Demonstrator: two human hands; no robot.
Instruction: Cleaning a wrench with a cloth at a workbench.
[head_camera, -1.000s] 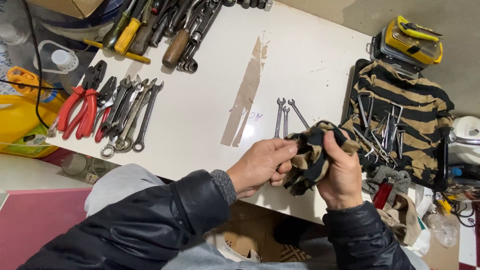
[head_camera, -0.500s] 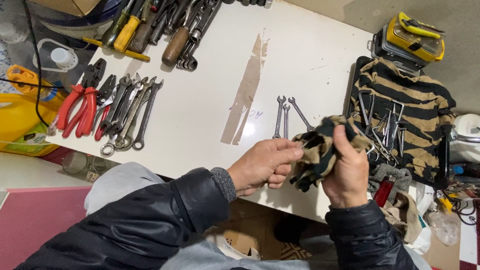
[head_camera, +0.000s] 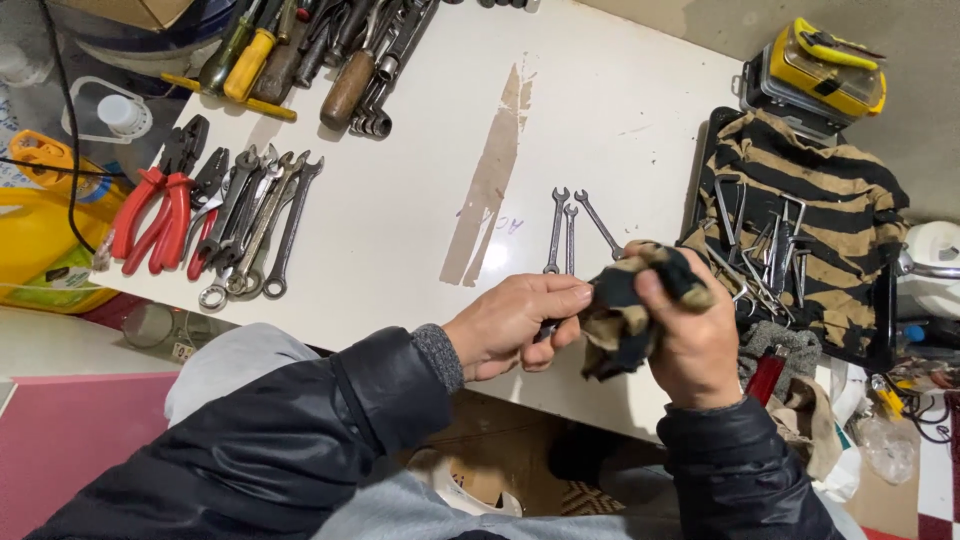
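Dark metal, mostly hidden: a slim wrench (head_camera: 546, 328) shows only a short stretch between the hands, its long axis running roughly from 8 to 2 o'clock. The left hand (head_camera: 515, 322) pinches its near end with fingers closed; the right hand (head_camera: 690, 335) is clenched on a tan-and-black striped rag (head_camera: 622, 310) wrapped over the far end, above the white desk's (head_camera: 420, 190) 6 o'clock edge. At 3 o'clock, a black tray (head_camera: 884, 320) lined with striped cloth (head_camera: 840, 200) holds loose steel tools (head_camera: 768, 255).
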